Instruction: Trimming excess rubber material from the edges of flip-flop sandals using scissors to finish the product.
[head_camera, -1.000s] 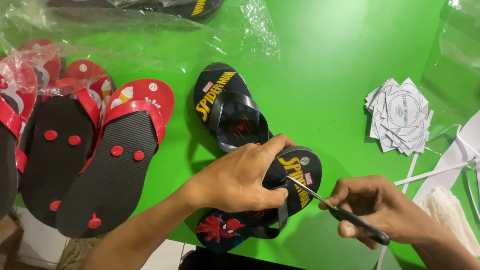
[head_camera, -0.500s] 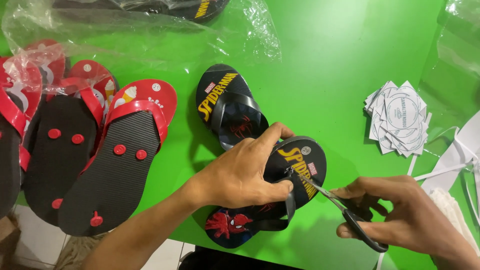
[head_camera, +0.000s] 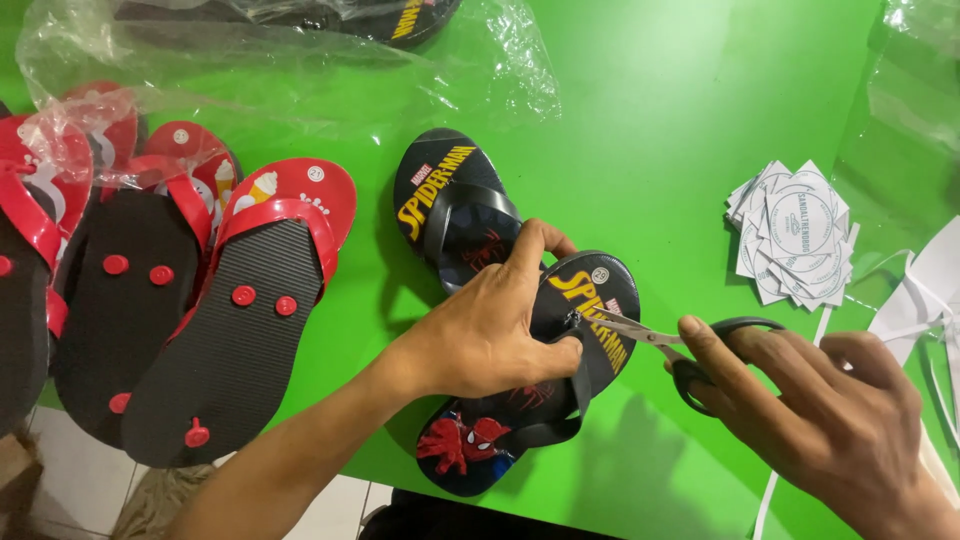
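A black flip-flop lies on the green table, just below its twin. The left hand pins it, fingers clamped over the strap. The right hand grips black-handled scissors, tips touching the strap by the left thumb. A slip could likely nick the thumb or strap.

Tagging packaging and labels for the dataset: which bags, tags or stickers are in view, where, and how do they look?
Clear plastic bag: top left, crumpled, over a dark sandal.
Plastic wrap: far left, on the red sandals.
Stack of paper tags: right, white squares with round grey print, fanned.
Round sticker: white dot on the black sandal under the left hand.
Round sticker: white, on a red sandal.
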